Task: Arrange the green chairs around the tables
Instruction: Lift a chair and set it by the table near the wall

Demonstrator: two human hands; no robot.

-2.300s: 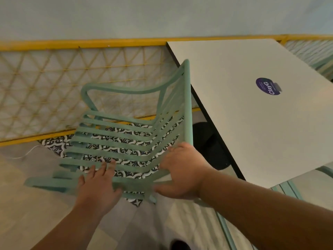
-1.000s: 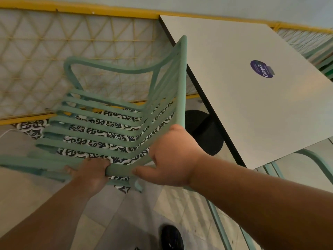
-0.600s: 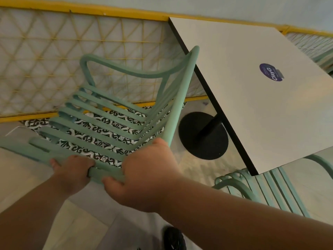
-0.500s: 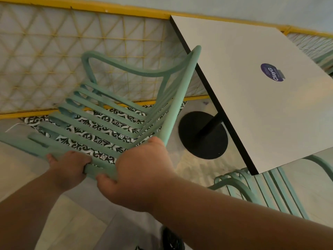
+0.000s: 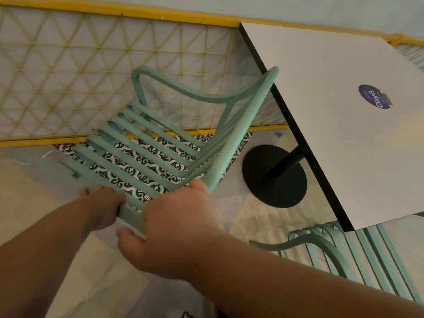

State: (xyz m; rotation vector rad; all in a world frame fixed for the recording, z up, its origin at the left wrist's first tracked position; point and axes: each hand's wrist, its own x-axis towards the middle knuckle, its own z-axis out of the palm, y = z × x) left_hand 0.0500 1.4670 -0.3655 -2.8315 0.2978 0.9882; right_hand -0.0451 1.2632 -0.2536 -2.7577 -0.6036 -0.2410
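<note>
Head view — both hands clamped on the top rail of a green slatted armchair (image 5: pixel 160 143), beside the white pedestal table (image 5: pixel 339 125).

The left hand (image 5: pixel 101 205) and right hand (image 5: pixel 176 228) are curled shut around the backrest's top edge; the chair stands between the yellow lattice railing (image 5: pixel 68 72) and the table's edge, with a second green chair (image 5: pixel 358 255) tucked at the near side. It looks rigid and light enough to tilt or drag — the top rail or armrests seem the surest holds, the thin slats less so.

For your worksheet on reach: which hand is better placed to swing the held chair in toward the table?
Probably the right hand: it holds the chair on the side nearest the table. The left hand has its grip on the far side.
</note>
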